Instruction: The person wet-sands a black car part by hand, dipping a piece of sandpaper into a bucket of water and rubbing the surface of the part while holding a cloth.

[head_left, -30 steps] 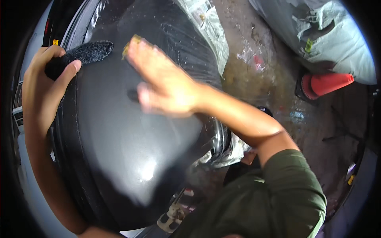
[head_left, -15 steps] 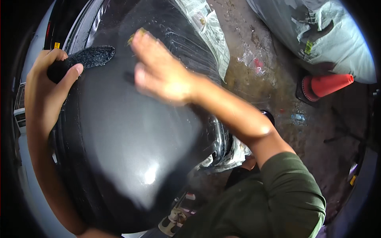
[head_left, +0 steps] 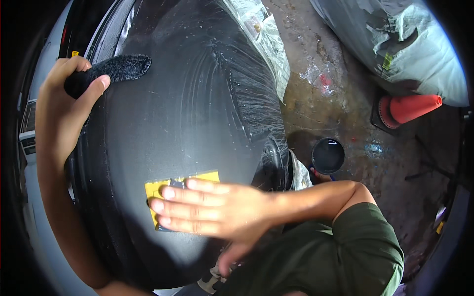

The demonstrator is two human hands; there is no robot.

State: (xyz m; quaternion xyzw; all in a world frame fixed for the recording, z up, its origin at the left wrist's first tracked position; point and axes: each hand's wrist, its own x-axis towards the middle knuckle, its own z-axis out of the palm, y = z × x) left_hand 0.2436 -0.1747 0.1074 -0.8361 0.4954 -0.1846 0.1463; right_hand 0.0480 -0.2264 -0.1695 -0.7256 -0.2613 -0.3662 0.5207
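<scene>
My left hand [head_left: 64,106] is closed around one end of a black, fuzzy-textured pad [head_left: 126,68], thumb on the near side. The pad's free end reaches out over the left edge of a dark, rounded car panel [head_left: 163,133]. Lower on this panel, my right hand [head_left: 212,209] lies flat across a yellow sheet [head_left: 211,175] that looks like sandpaper. Its fingers are stretched out over the sheet, with the thumb apart and off it. A dark grey piece [head_left: 177,183] shows between the fingertips and the sheet; most of it is hidden.
Pale masking film [head_left: 271,49] borders the panel's right side, and whitish streaks mark the surface there. On the wet floor stand a dark round bucket [head_left: 328,155] and an orange cone [head_left: 407,109]. A large object under grey-white sheeting [head_left: 395,44] fills the upper right.
My right hand has swept from the upper part of the panel down toward me with the yellow sheet. The bucket has come into full view. My left hand keeps its hold on the pad.
</scene>
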